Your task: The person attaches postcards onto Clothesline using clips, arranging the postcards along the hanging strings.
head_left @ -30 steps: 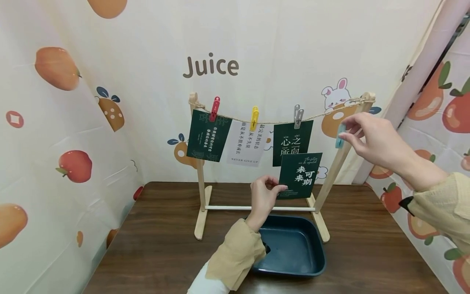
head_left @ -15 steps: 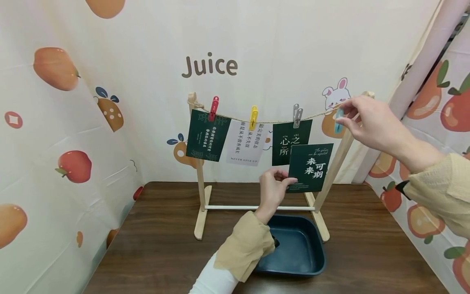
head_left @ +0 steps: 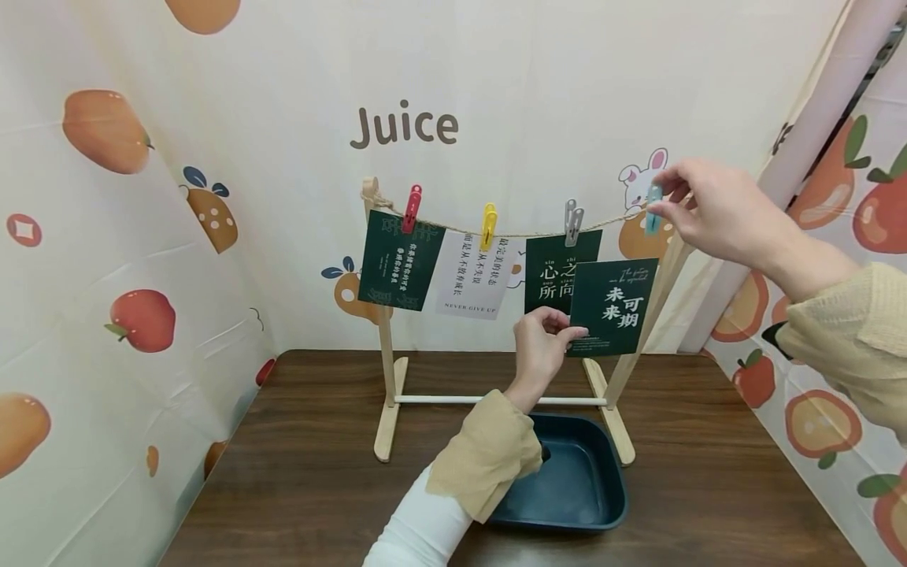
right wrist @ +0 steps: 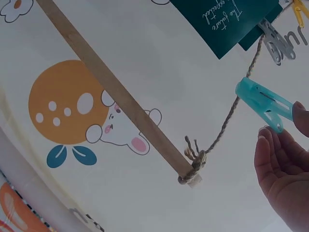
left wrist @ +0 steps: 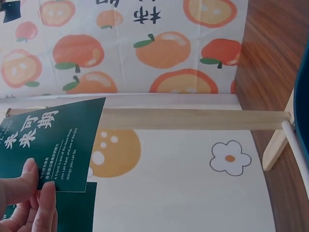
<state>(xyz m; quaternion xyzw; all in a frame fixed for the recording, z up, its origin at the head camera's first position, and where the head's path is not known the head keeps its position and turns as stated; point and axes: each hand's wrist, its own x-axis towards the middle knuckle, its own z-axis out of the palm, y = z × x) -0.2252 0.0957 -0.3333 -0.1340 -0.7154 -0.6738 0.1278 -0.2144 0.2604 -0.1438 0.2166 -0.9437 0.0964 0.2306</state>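
Note:
My left hand point(head_left: 542, 346) pinches a dark green card point(head_left: 615, 303) with white lettering by its lower left corner. The card overlaps a second green card point(head_left: 542, 276) that hangs from a grey clothespin point(head_left: 572, 224). In my right hand point(head_left: 723, 209) a light blue clothespin point(head_left: 653, 209) is pinched between thumb and fingers. Its tip lies right at the twine point(right wrist: 229, 116) in the right wrist view. Further left, a red clothespin point(head_left: 412, 209) holds a green card point(head_left: 400, 264), and a yellow clothespin point(head_left: 489, 227) holds a white card point(head_left: 471, 279).
The twine runs between two posts of a wooden rack point(head_left: 386, 354) on a brown table point(head_left: 305, 472). A dark blue tray point(head_left: 616, 504) stands in front of the rack, partly behind my left sleeve. A fruit-print curtain point(head_left: 283, 79) hangs behind and at both sides.
My left hand has carried the green card up and to the right, towards the twine. My right hand has raised the light blue clothespin to the twine.

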